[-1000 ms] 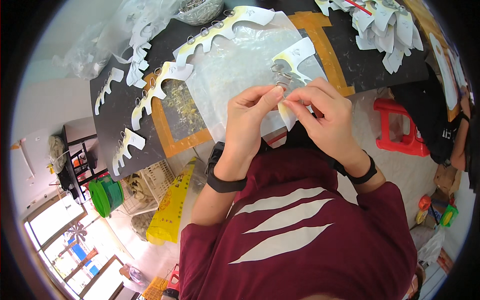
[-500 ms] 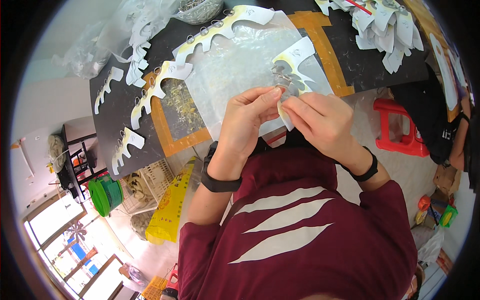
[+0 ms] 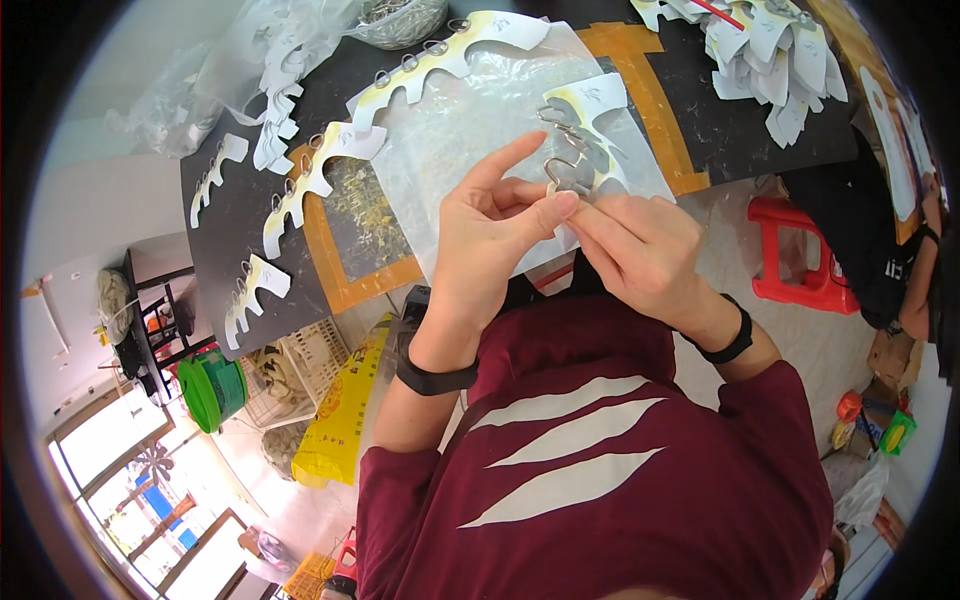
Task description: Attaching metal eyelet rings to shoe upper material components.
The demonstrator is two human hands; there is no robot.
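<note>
Between my hands is a scalloped white card strip point(image 3: 592, 96) with yellowish staining and several metal rings along its inner edge. A metal ring point(image 3: 562, 170) stands up just above my left thumb. My left hand point(image 3: 500, 225) pinches the near end of the strip between thumb and bent fingers, its index finger stretched out away from it. My right hand point(image 3: 645, 240) grips the same strip from the right, fingers curled in; its fingertips touch the left thumb and cover part of the card. The strip's far end extends over the plastic sheet point(image 3: 460, 180).
Similar ringed strips point(image 3: 450, 55) lie left and far on the black table point(image 3: 320, 270). A bowl of metal rings point(image 3: 400, 20) stands at the back. Stacked white cards point(image 3: 780, 70) sit far right. Brown tape point(image 3: 665, 120) borders the sheet. A red stool point(image 3: 800, 260) is at right.
My left index finger has lifted off the strip and straightened, uncovering the ring near the thumb. My left hand has shifted slightly; the right hand barely moved.
</note>
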